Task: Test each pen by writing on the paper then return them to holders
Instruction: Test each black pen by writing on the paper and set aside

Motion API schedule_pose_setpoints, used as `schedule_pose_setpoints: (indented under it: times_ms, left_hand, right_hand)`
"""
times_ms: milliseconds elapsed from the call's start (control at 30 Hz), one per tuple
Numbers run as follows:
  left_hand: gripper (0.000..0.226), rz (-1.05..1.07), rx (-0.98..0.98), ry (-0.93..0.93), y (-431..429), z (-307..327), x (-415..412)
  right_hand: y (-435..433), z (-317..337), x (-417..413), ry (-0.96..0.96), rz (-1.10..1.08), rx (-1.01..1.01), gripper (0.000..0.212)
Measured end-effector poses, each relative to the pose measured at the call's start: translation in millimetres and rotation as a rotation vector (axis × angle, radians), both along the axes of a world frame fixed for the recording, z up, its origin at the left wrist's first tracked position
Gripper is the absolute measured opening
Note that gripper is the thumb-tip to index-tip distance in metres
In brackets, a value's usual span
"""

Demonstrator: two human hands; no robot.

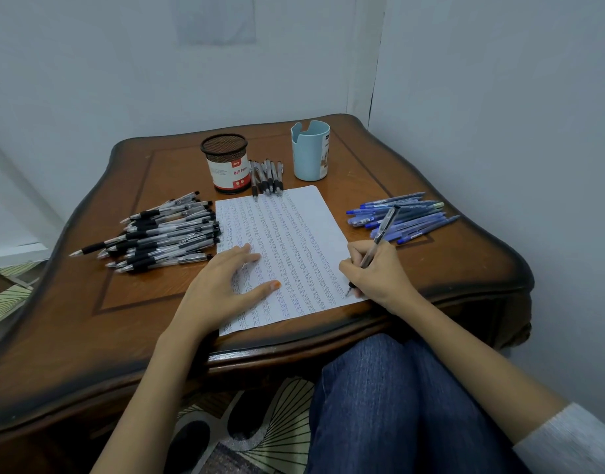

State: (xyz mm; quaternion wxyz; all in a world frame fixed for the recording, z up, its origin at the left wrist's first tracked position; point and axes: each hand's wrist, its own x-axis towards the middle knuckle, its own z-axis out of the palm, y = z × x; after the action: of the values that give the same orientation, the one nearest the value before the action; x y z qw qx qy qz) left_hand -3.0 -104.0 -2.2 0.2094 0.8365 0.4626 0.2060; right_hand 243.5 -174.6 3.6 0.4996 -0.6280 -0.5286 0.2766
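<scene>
Nearest the camera, a leg in blue jeans (396, 405) sits over a patterned rug (260, 422), tucked against the front edge of a dark wooden table (89, 336). On the table, the left hand (222, 285) lies flat with straight, spread fingers pressing the lower left part of a sheet of paper (294, 234), which is covered in rows of small scribbles. The right hand (376, 271) rests at the sheet's lower right edge, its fingers curled round a black-gripped pen (383, 227); the tip touches the paper near that edge and the barrel leans up and away to the right. Left of the sheet lies a big loose heap of black pens (164, 234), just beside the paper's edge. Right of the sheet, well apart from that heap, is a smaller heap of blue pens (403, 217). At the paper's far edge a short row of pens (266, 176) lies side by side, between two upright holders: a black mesh holder (225, 162) with a red and white label on the left, touching or almost touching the row, and a pale blue holder (310, 150) with a notched rim on the right. Behind them the table meets a plain white wall (123, 80).
</scene>
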Motion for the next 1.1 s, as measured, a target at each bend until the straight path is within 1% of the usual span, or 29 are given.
schedule_pose_setpoints:
  times_ms: [67,133,233,267,367,400,467,533,767,1100]
  left_hand:
    - [0.078,0.001,0.001,0.002,-1,1,1]
    - [0.076,0.001,0.0,-0.003,-2,2,1]
    - [0.076,-0.001,-0.006,0.0,-2,2,0]
    - [0.076,0.0,-0.008,0.001,-2,2,0]
    - [0.076,-0.001,-0.011,0.005,-2,2,0]
    - [0.076,0.0,-0.012,0.006,-2,2,0]
    - [0.075,0.0,-0.013,0.005,-2,2,0]
    - [0.075,0.002,-0.014,-0.001,-3,2,0]
    - [0.075,0.001,-0.019,-0.003,-3,2,1]
    - [0.075,-0.001,-0.025,-0.001,-5,4,0]
  right_hand:
    - [0,0,0,0.012,-0.002,-0.005,0.037]
    - [0,1,1,0.074,-0.014,-0.017,0.04]
    - [0,4,4,0.314,-0.011,-0.021,0.045]
    - [0,6,4,0.364,-0.006,-0.021,0.045]
    - [1,9,2,0.424,0.021,-0.02,0.033]
    - [1,9,2,0.43,0.027,-0.025,0.033]
    - [1,8,2,0.432,0.036,-0.024,0.036]
    - [1,8,3,0.415,0.059,-0.017,0.034]
    - [1,10,4,0.355,0.129,-0.003,0.015]
    - [3,12,-2,0.15,0.161,-0.064,0.022]
